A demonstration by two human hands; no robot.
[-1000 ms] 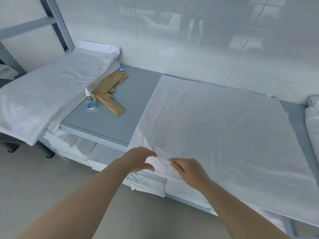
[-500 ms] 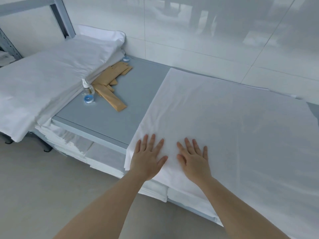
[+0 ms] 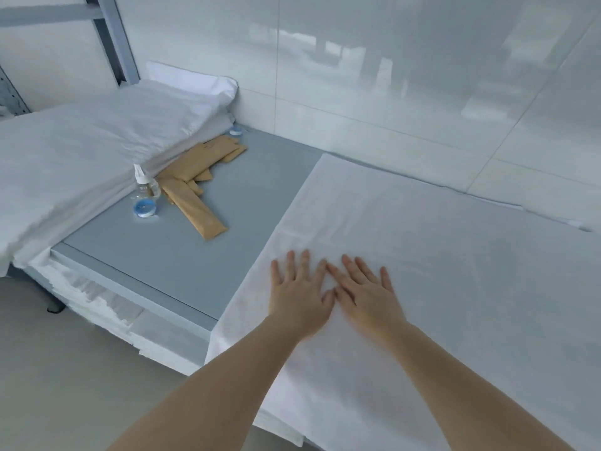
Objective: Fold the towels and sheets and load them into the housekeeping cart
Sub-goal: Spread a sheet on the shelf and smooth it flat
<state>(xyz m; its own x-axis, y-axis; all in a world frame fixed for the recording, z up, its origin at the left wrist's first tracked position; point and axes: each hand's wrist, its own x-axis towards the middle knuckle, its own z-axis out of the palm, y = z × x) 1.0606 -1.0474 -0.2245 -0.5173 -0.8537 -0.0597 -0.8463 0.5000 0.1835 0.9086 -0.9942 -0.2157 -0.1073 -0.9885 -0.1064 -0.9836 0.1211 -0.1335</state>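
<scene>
Head view — white sheet [image 3: 439, 255] spread smooth, lightly creased; both hands [image 3: 331, 297] flat, fingers splayed.

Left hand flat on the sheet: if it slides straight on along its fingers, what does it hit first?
Nothing but more sheet: the left hand points up the cloth toward the tiled wall. The wall looks like the first solid stop, though depth is unclear.
</scene>
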